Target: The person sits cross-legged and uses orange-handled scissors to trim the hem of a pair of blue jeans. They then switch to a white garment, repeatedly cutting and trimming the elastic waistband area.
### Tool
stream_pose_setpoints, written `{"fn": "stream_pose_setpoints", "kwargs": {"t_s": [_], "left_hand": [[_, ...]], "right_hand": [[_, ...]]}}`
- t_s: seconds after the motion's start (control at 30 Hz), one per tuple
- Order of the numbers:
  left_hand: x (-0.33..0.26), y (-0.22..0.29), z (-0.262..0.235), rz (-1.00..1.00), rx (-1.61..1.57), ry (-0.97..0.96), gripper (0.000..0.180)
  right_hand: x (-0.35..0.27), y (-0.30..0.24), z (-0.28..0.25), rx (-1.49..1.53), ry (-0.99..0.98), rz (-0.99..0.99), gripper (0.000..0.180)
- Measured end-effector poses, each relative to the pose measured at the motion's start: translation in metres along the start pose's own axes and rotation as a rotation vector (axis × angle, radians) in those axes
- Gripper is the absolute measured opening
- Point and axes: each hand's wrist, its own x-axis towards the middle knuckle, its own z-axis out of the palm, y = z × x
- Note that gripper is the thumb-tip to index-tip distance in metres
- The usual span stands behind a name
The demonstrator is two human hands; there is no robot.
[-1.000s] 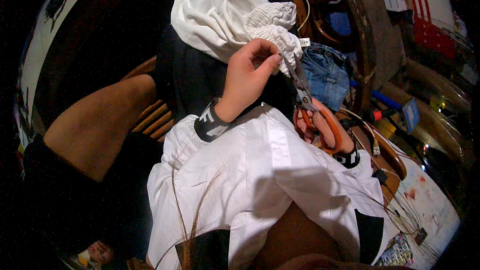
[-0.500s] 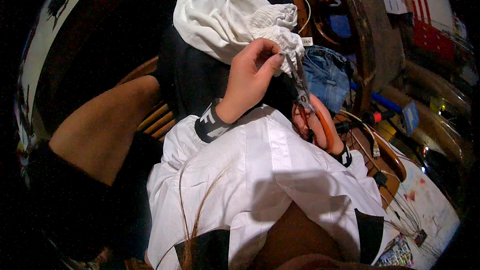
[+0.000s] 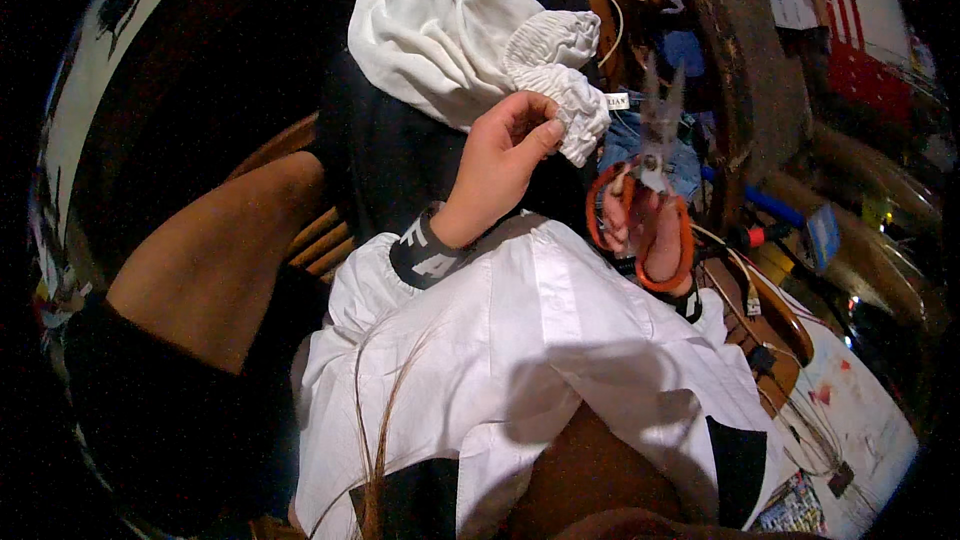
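Note:
A white garment [image 3: 430, 35] with a gathered elastic edge lies across my dark-clad lap at the upper middle. My left hand [image 3: 510, 150] pinches that gathered edge between thumb and fingers. A small white label [image 3: 616, 100] sticks out from the elastic. To the right, a pair of scissors [image 3: 652, 172] with orange handles is in my right hand [image 3: 655, 235], the fingers through the loops. The blades point away from me, slightly parted and blurred, apart from the garment.
Blue denim [image 3: 680, 155] lies behind the scissors. A wooden post [image 3: 722, 70] rises on the right. Farther right are a blue-handled tool [image 3: 785, 210], cables [image 3: 815, 440] and a pale stained surface [image 3: 870, 430]. Wooden slats [image 3: 318, 240] show beside my leg.
My right hand has drawn the scissors away from the gathered edge to the right, turning the blades more upright. My left hand keeps its pinch, and the gathered edge has shifted slightly.

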Motion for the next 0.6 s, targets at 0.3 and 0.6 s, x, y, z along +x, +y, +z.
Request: {"fn": "stream_pose_setpoints", "kwargs": {"t_s": [0.3,0.6], "left_hand": [[0.000,0.001,0.001,-0.032,-0.089,0.050,0.012],[-0.008,0.000,-0.002,0.150,0.333,0.111,0.011]], "right_hand": [[0.004,0.009,0.003,-0.246,0.153,0.009,0.027],[0.065,0.014,0.030,-0.503,0.371,-0.198,0.034]]}}
